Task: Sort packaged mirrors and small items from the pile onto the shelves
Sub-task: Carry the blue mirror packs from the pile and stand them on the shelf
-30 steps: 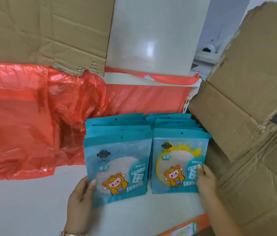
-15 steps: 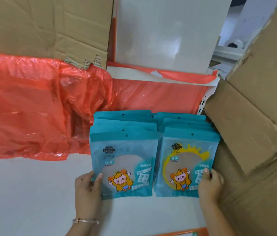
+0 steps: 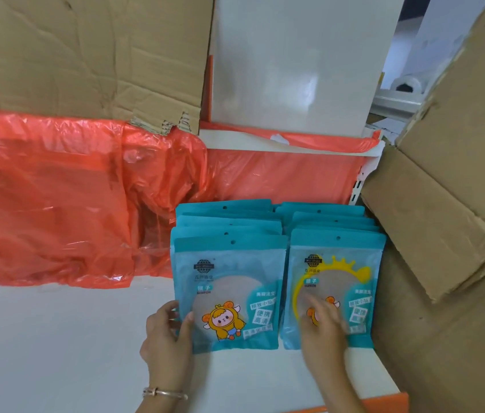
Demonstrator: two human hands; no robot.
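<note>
Two rows of teal packaged mirrors stand upright on the white shelf. The left row's front pack shows a cartoon figure; my left hand holds its lower left edge, thumb on the front. The right row's front pack shows a yellow sun-shaped ring. My right hand lies blurred over that pack's lower front, fingers fairly straight and touching it. Several more packs stand behind each front one.
Red plastic sheeting drapes along the shelf's back and left. Large cardboard boxes crowd the right side against the right row. A cardboard sheet and a white panel stand behind. An orange strip edges the shelf front.
My right hand has moved from the right pack's right edge to its front, leftwards. The left hand stays on the left pack's edge.
</note>
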